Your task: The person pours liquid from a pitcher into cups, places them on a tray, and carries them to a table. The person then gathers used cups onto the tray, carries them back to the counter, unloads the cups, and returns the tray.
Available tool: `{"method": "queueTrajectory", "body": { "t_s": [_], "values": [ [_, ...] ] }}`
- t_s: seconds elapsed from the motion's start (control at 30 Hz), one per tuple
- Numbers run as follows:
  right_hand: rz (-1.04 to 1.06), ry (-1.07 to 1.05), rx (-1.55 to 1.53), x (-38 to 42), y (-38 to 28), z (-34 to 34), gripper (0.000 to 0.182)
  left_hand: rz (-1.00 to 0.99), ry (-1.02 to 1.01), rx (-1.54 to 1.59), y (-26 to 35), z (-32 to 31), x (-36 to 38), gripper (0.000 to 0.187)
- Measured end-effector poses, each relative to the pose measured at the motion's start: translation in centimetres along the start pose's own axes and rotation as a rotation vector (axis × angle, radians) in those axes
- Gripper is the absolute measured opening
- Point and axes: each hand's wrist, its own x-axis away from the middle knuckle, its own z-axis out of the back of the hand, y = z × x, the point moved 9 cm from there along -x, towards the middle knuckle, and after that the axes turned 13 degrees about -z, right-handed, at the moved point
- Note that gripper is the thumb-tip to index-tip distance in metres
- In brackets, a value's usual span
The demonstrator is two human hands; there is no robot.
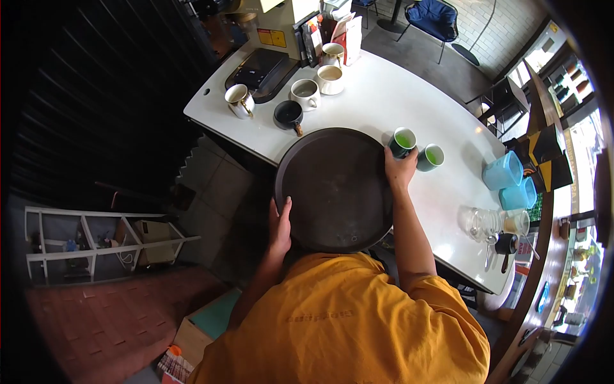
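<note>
A round dark brown tray (336, 189) lies level before my chest, partly over the white counter's edge. My left hand (279, 225) grips its left rim, thumb on top. At the tray's right side, my right hand (401, 168) is wrapped round a dark green cup (403, 142) with bright green contents. Just right of that hand, a second green cup (430, 157) with similar contents stands on the counter (441, 198). Beyond the tray's upper left edge sits a black cup (288, 116) with a brown handle.
Several light mugs (306, 94) stand near a black scale-like device (263, 72) at the back left. Blue containers (503, 171), glassware (481, 224) and a small black pot (506, 243) are at the right end. A white rack (89, 251) stands at lower left.
</note>
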Motion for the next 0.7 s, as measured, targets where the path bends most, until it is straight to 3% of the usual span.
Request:
{"method": "queueTrajectory", "body": {
  "t_s": [0.17, 0.23, 0.37, 0.47, 0.7],
  "values": [
    [-0.065, -0.045, 0.021, -1.6, -0.5, -0.6, 0.082, 0.048, -0.026, 0.051, -1.4, 1.2, 0.1, 0.046],
    [-0.092, -0.066, -0.009, -1.8, -0.9, -0.6, 0.081, 0.054, 0.011, 0.183, -1.3, 1.7, 0.0, 0.034],
    [-0.077, -0.104, -0.044, -2.2, -1.7, -0.9, 0.081, 0.083, 0.016, 0.054, -3.9, 4.4, -0.3, 0.041],
    [0.052, -0.093, -0.026, -2.2, -3.4, -1.0, 0.08, 0.12, 0.004, -0.03, -1.9, 3.7, 1.0, 0.037],
    [0.099, -0.355, -0.076, 0.4, -7.9, -0.9, 0.074, 0.167, -0.07, -0.095, -1.9, 3.1, 0.9, 0.039]
  ]
}}
